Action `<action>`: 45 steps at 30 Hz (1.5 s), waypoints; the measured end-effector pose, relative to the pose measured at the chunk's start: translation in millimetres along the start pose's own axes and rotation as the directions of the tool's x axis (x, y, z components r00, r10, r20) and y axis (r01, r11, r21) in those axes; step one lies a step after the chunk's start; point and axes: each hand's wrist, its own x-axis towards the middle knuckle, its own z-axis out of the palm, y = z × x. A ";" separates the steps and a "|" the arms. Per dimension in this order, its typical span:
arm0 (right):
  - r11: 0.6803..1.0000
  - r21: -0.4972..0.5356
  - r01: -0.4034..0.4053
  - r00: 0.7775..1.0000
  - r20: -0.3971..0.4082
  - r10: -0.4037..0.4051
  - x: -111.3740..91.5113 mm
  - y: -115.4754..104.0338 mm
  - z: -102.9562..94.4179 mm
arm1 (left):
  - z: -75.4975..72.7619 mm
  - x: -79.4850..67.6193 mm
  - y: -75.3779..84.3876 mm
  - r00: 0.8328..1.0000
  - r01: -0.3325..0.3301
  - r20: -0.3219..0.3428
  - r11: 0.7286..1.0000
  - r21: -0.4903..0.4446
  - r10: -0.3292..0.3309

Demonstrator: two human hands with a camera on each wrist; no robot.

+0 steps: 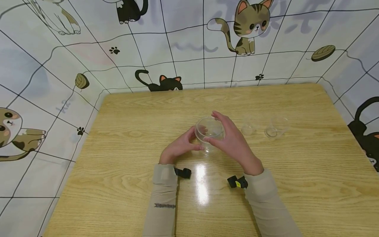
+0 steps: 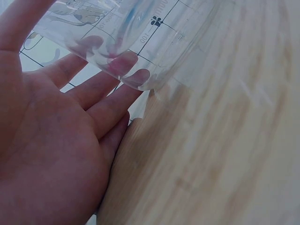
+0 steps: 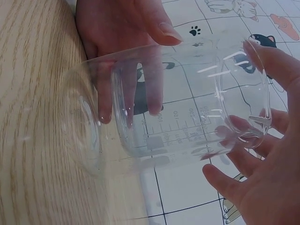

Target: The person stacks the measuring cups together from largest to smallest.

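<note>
A clear measuring beaker (image 3: 178, 122) with printed graduation marks stands between both hands at the middle of the table. Inside its clear wall a second rounded base shows, so one beaker appears nested in another; the transparency blurs which edge belongs to which. My left hand (image 1: 182, 144) holds the lower side, thumb toward me and fingers behind, as the right wrist view shows. Around the rim, my right hand (image 1: 237, 141) grips with thumb and fingers spread to either side. In the left wrist view, fingertips of the left hand (image 2: 56, 126) touch the beaker wall (image 2: 154, 51).
Right of the hands, a small clear vessel (image 1: 248, 128) stands on the wooden table (image 1: 133, 118). Farther right is a clear beaker (image 1: 276, 127). A cat-patterned backdrop (image 1: 189, 42) rises behind the table and along its sides.
</note>
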 end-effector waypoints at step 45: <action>0.998 -0.023 0.052 0.998 0.033 -0.051 -0.2 2.1 -6.6 | -0.4 0.0 -2.7 1.000 0.004 -0.022 1.000 0.018 -0.004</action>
